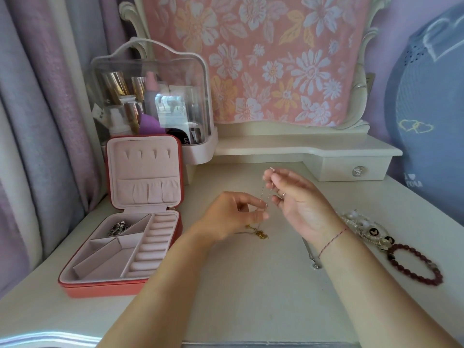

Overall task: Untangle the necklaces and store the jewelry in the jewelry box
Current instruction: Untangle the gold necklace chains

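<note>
So here's where I'm at: my right hand (pixel 297 204) is up off the dresser top (pixel 251 297), pinching the top end of a thin silver chain (pixel 268 197) between thumb and fingertips, with the clasp sticking out just above my fingers. The chain hangs down in a couple of strands to my left hand (pixel 233 217), which pinches the lower part between thumb and forefinger. Right under that hand a gold necklace (pixel 258 232) sits in a little heap on the dresser; can't really tell if it's knotted into the silver one or just lying below it. Another silver necklace with a small pendant (pixel 315 264) lies partly hidden under my right wrist. Off to the right there's a pearly bracelet with black charms (pixel 364 226), and next to it a dark red bead bracelet (pixel 414 264). The jewelry box (pixel 75 288) is open on my left, lid standing up, with some silver pieces (pixel 119 228) in the back left compartment. Behind the box is a clear makeup organizer (pixel 153 96).
</note>
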`<action>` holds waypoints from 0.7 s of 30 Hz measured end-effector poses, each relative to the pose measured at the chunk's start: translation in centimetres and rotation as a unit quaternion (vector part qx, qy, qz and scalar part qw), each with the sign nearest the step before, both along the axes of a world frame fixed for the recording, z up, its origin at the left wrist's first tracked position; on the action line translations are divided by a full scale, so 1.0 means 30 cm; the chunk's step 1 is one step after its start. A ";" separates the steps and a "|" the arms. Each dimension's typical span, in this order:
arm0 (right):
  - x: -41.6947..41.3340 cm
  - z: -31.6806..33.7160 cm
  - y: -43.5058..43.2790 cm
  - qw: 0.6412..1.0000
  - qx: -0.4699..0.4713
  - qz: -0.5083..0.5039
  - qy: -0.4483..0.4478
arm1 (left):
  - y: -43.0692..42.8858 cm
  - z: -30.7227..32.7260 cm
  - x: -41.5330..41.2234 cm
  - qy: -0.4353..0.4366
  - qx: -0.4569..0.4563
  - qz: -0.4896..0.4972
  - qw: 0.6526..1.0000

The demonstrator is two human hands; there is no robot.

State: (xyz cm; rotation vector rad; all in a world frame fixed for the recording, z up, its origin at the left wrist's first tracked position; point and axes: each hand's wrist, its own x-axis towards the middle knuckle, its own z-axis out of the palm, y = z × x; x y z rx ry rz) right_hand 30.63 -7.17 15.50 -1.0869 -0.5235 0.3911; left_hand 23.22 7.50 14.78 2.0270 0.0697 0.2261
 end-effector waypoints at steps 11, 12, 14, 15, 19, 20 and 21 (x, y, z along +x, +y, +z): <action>0.006 -0.014 0.000 0.994 -0.100 -0.049 -0.006 | 0.011 0.032 -0.012 -0.053 -0.170 0.008 0.984; 0.003 -0.019 0.001 0.988 -0.140 -0.063 -0.015 | 0.015 0.034 -0.016 -0.069 -0.193 0.000 0.979; -0.004 -0.025 0.005 0.976 -0.201 -0.077 -0.028 | 0.022 0.038 -0.020 -0.092 -0.226 -0.021 0.969; -0.008 -0.027 0.007 0.972 -0.221 -0.075 -0.035 | 0.024 0.040 -0.020 -0.100 -0.244 -0.029 0.964; -0.017 -0.040 0.013 0.953 -0.288 -0.056 -0.079 | 0.032 0.048 -0.018 -0.117 -0.308 -0.055 0.943; -0.018 -0.046 0.015 0.945 -0.308 -0.051 -0.096 | 0.032 0.051 -0.019 -0.120 -0.321 -0.063 0.937; -0.017 -0.054 0.017 0.935 -0.331 -0.049 -0.118 | 0.031 0.055 -0.021 -0.122 -0.334 -0.069 0.932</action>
